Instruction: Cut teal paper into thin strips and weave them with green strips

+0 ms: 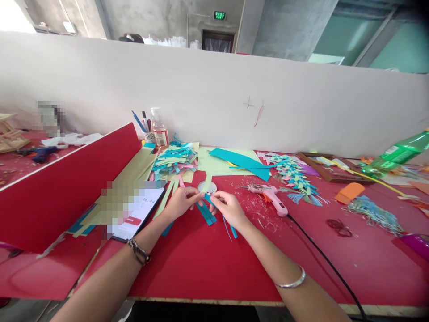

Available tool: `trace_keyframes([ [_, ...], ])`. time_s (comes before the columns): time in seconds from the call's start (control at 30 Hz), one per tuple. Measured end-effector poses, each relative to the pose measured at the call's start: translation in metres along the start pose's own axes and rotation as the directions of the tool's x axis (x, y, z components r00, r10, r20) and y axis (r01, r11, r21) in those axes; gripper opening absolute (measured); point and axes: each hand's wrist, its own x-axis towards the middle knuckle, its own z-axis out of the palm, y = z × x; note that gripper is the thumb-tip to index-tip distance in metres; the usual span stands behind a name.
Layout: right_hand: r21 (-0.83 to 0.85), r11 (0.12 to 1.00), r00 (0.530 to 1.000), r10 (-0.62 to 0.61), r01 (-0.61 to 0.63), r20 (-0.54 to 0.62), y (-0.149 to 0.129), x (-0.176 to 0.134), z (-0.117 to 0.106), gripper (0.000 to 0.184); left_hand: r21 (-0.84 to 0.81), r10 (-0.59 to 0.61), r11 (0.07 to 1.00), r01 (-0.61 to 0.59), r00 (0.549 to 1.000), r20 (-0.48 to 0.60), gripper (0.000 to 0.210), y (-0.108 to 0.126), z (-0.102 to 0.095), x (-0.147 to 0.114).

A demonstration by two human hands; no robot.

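Observation:
Both my hands meet over the middle of the red tabletop. My left hand (182, 203) pinches a narrow paper strip (207, 184), pale green where it stands up above the fingers. Close beside it, my right hand (229, 209) is closed on a blue paper strip (207, 197) that spans the gap between my fingertips. Whether the two colours are joined there is too small to tell. Loose blue strips (206, 213) lie on the table just below my fingers. Behind them sits a small round white dish or lid (212, 187), partly covered.
A pink glue gun (273, 199) with a black cord lies to the right. At left are a phone (139, 212) and a red upright board (77, 179). Cut strips are heaped (176, 158) at the back, near a bottle (160, 129). A fringed paper piece (295, 172) lies back right.

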Motion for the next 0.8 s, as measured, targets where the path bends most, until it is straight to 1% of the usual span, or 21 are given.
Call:
trace_keyframes([
  [0.1,-0.002,1.0,1.0,0.004,-0.004,0.028,0.0001,0.0,-0.0017,0.02,0.004,0.0,1.0,0.0,1.0,-0.031,0.032,-0.0021,0.0006,0.0005],
  [0.17,-0.006,1.0,1.0,-0.005,0.005,0.025,-0.0005,-0.0004,-0.002,0.019,0.014,0.001,1.0,0.0,0.999,-0.048,0.034,-0.0043,0.0006,0.0008],
  [0.27,-0.016,1.0,1.0,-0.016,0.016,0.012,-0.0012,-0.001,-0.0016,0.019,0.015,0.009,1.0,-0.008,0.999,-0.053,0.034,-0.0066,0.0008,0.0011],
  [0.37,-0.028,0.999,0.999,-0.028,0.028,0.026,-0.0013,-0.0013,-0.0012,0.018,-0.005,0.025,1.0,-0.026,0.998,-0.057,0.033,-0.0067,0.002,0.0015],
  [0.5,-0.059,0.997,0.995,-0.042,0.047,0.087,-0.0013,-0.0025,0.0003,0.016,-0.027,0.034,0.999,-0.037,0.993,-0.112,0.03,-0.0063,0.003,0.0019],
  [0.6,-0.081,0.996,0.989,-0.027,0.039,0.145,-0.0012,-0.0041,0.0023,0.013,-0.041,0.038,0.998,-0.044,0.988,-0.151,0.028,-0.0074,0.0035,0.0025],
  [0.73,-0.113,0.993,0.981,-0.003,0.026,0.194,-0.0007,-0.0056,0.0035,0.011,-0.067,0.057,0.996,-0.062,0.995,-0.081,0.032,-0.0093,0.0059,0.0034],
  [0.8,-0.128,0.991,0.981,-0.012,0.037,0.193,-0.0001,-0.0056,0.0033,0.011,-0.059,0.061,0.996,-0.065,0.996,-0.064,0.026,-0.0095,0.0075,0.0032],
])
